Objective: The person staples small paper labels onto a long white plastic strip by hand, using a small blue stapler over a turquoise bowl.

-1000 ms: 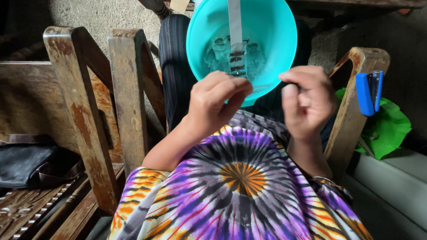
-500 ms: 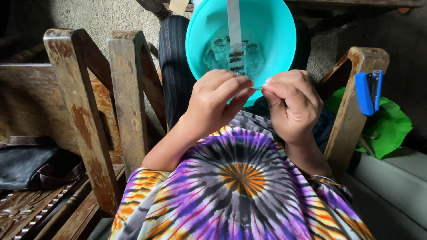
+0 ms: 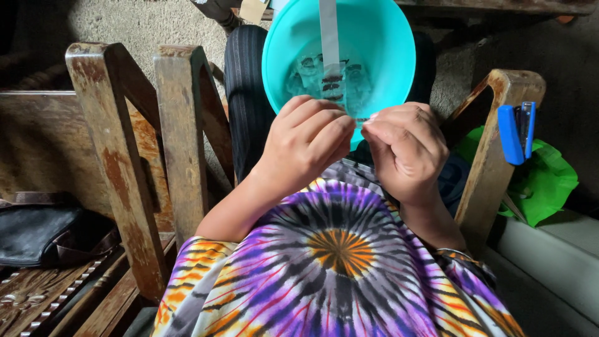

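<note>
A turquoise plastic bowl (image 3: 387,56) rests on my lap and holds several small clear packets (image 3: 312,75). A clear plastic strip (image 3: 328,34) hangs down from above into the bowl. My left hand (image 3: 306,146) and my right hand (image 3: 405,150) meet at the bowl's near rim. Their fingertips pinch together on the strip's thin clear lower end, most of which is hidden behind the fingers. My tie-dye shirt (image 3: 337,256) fills the foreground.
I sit in a worn wooden chair with armrests on the left (image 3: 181,125) and the right (image 3: 486,143). A blue stapler (image 3: 515,131) sits on the right armrest, with a green plastic bag (image 3: 543,181) behind it. A black bag (image 3: 43,234) lies on a wooden bench at the left.
My right hand has moved left from beside the bowl to meet my left hand, and both now pinch at the same spot. The bowl and stapler have stayed put.
</note>
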